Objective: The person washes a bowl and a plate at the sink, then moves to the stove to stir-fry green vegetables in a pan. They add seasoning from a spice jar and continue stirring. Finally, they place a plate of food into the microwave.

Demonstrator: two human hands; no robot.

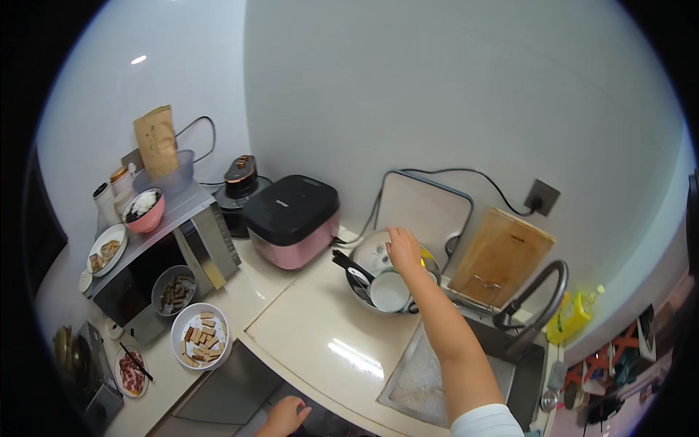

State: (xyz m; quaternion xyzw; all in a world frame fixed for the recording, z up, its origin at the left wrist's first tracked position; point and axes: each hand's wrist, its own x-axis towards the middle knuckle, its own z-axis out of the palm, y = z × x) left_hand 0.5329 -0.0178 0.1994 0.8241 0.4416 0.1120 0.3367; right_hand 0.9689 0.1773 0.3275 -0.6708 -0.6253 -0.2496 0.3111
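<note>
My right hand point(404, 250) reaches to a plate point(374, 251) with a leaf pattern, standing in a large bowl point(357, 292) of dishes on the counter; whether its fingers grip the rim cannot be told. Below that hand, a white bowl point(390, 291) lies in the same large bowl, beside black-handled utensils point(345, 262). My left hand point(288, 416) hangs in front of the counter's edge, fingers curled, with nothing seen in it. To its upper left, a white bowl point(176, 338) holds cut tofu-like pieces point(205, 340). A plate of raw sliced meat point(132, 372) has black chopsticks across it.
A sink point(420, 382) with a dark faucet point(557, 295) is at right, beside a yellow detergent bottle point(573, 317). A wooden cutting board point(502, 257) leans on the wall. A pink-and-black rice cooker point(292, 218) stands behind; the microwave point(139, 278) carries a pink rice bowl point(146, 218).
</note>
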